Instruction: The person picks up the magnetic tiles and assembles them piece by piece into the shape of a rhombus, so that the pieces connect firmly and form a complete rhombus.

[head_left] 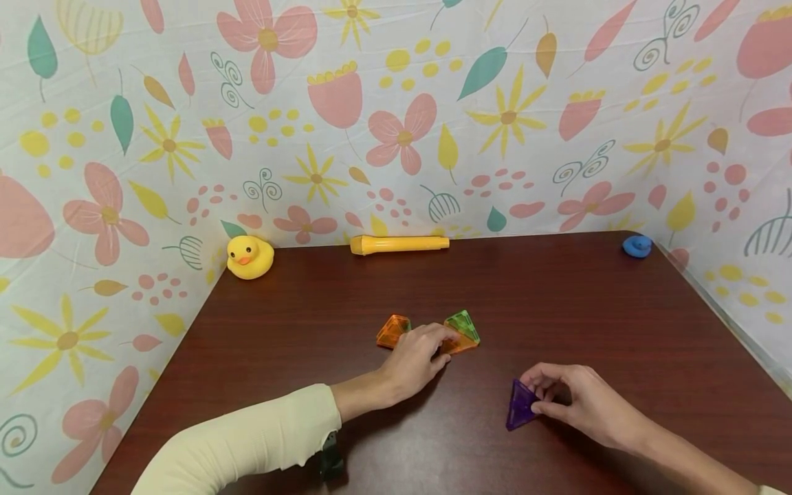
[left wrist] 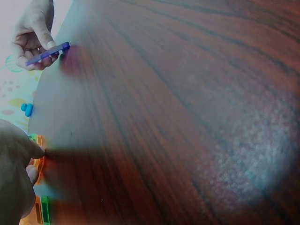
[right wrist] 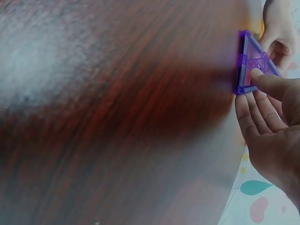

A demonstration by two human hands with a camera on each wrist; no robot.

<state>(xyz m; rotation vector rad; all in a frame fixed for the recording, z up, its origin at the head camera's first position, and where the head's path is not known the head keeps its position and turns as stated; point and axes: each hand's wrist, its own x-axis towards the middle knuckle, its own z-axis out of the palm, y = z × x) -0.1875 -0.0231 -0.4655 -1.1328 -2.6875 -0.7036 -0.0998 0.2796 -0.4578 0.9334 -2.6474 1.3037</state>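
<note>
- Set before flowered cloth (head_left: 405, 137), on a dark wood table (head_left: 297, 295).
- Pinching a purple triangle tile (head_left: 521, 407) in the right hand (head_left: 575, 399), right of centre, seemingly to leave one edge free.
- Touching an orange-and-green tile pair (head_left: 467, 335) with the left hand (head_left: 416, 357), perhaps steadying; cannot tell whether gripping.
- Placed by far corners, probably for space: yellow duck (head_left: 250, 258), blue toy (head_left: 637, 246).

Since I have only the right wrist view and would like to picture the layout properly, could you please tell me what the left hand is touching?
Observer: In the head view, the left hand has its fingers on an orange tile.
Operator: Thank you; is there any other orange piece nearby?
Observer: Yes, a second orange tile lies to the left of that one.
Operator: And is anything at the far left corner of the table, please?
Observer: Yes, a yellow toy duck sits there.
</note>
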